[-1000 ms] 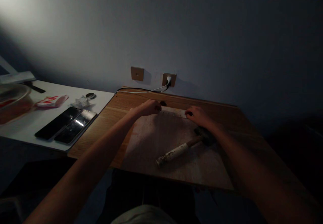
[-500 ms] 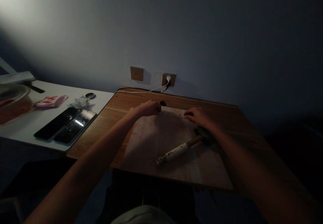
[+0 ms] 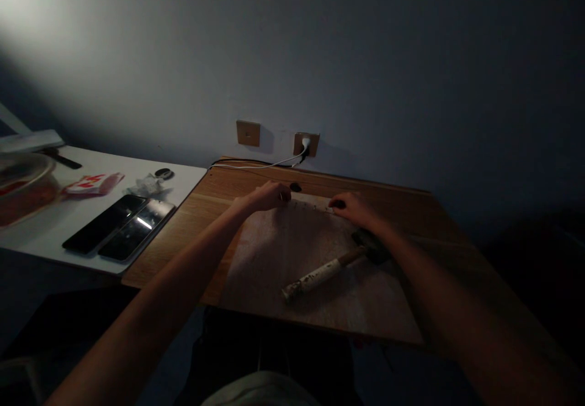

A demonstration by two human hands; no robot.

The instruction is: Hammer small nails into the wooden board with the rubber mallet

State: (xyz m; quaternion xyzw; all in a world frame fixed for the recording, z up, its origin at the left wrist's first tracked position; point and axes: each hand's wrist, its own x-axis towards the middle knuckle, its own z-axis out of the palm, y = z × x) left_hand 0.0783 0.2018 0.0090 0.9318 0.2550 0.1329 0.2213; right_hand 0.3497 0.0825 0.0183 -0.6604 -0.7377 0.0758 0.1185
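Observation:
A pale flat board [image 3: 292,259] lies on a wooden table [image 3: 411,211] in dim light. My left hand [image 3: 267,197] rests at the board's far edge with its fingers curled together, pinching something too small to make out. My right hand [image 3: 354,206] sits at the same far edge further right, its fingers also closed on the edge. Between the two hands runs a row of small dark specks, perhaps nails. A hammer [image 3: 331,266] with a pale, stained handle lies on the board just below my right wrist, its dark head partly under my forearm.
A white table [image 3: 59,223] on the left carries two dark phones [image 3: 121,226], a red-and-white packet [image 3: 91,182], crumpled wrapping [image 3: 146,185] and a bowl [image 3: 21,171]. A white cable [image 3: 265,165] runs to a wall socket [image 3: 306,144]; a switch plate [image 3: 248,133] is beside it.
My right hand has slid a little to the left along the board's far edge. My left hand has hardly moved. The hammer lies where it was.

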